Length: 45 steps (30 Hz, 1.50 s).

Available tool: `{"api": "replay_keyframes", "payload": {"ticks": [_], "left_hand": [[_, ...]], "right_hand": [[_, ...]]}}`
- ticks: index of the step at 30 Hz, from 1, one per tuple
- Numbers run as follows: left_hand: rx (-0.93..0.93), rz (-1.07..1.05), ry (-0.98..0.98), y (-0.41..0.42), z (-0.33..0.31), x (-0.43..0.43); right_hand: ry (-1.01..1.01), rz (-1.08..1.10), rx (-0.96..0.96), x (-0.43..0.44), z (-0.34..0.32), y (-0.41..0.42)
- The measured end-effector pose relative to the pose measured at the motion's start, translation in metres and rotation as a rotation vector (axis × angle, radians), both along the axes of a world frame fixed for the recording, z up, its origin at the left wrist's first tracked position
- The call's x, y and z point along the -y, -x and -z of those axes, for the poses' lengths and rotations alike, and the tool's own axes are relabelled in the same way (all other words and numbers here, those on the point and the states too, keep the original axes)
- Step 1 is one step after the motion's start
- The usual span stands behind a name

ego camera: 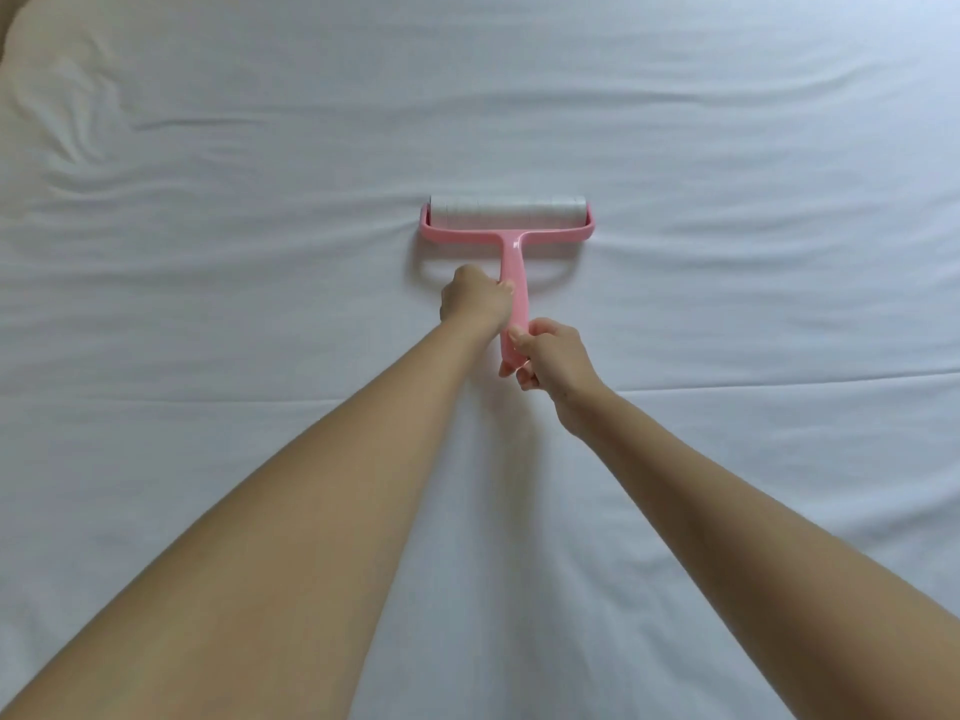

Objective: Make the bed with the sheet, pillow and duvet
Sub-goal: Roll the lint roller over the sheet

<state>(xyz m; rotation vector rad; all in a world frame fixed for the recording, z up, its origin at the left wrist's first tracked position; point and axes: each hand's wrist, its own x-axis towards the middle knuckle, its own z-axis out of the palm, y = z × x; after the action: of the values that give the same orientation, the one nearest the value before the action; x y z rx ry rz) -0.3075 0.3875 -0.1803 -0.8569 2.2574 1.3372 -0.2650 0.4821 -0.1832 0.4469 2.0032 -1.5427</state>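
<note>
Both bare arms are stretched straight forward, converging toward the middle. The left hand (475,298) is closed in a fist, knuckles up, and is held further out than the right. The right hand (553,358) is set just behind it, its fingers (519,341) curled shut, with the wrist bent slightly inward. The 2 hands are kept close together, not touching.

A: Sheet (727,148) runs past every frame edge; bed borders unseen.
B: Left hand (475,298) hides its fingers behind roller handle (514,283). Pale bulge (47,59) at 10 o'clock cropped, unidentifiable.
</note>
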Motion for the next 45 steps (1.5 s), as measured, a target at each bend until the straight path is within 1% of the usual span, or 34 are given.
{"api": "replay_keyframes", "payload": {"ticks": [5, 10, 14, 17, 21, 32, 35, 40, 45], "left_hand": [[-0.009, -0.048, 0.053, 0.037, 0.007, -0.002], [0.014, -0.094, 0.025, 0.024, 0.019, -0.008], [0.064, -0.095, 0.005, -0.013, 0.024, -0.013], [0.133, -0.114, -0.098, -0.051, 0.026, -0.018], [0.200, -0.064, -0.195, -0.108, 0.020, -0.027], [0.276, 0.011, -0.146, -0.264, 0.013, -0.066], [0.221, 0.038, -0.125, -0.290, -0.002, -0.077], [0.162, 0.044, -0.155, -0.307, -0.031, -0.094], [0.134, 0.071, -0.215, -0.309, -0.050, -0.122]], "right_hand": [[0.005, -0.015, -0.012, 0.002, 0.012, 0.036], [-0.027, -0.061, 0.008, -0.005, 0.020, 0.027], [-0.016, -0.044, 0.063, -0.009, 0.023, -0.012], [-0.008, -0.058, 0.098, -0.019, 0.024, -0.051], [-0.019, -0.105, 0.125, -0.036, 0.022, -0.109], [-0.105, -0.344, 0.177, -0.082, 0.007, -0.250], [-0.082, -0.326, 0.161, -0.090, -0.006, -0.276], [-0.018, -0.215, 0.112, -0.105, -0.033, -0.303], [-0.083, -0.132, 0.025, -0.136, -0.048, -0.310]]}}
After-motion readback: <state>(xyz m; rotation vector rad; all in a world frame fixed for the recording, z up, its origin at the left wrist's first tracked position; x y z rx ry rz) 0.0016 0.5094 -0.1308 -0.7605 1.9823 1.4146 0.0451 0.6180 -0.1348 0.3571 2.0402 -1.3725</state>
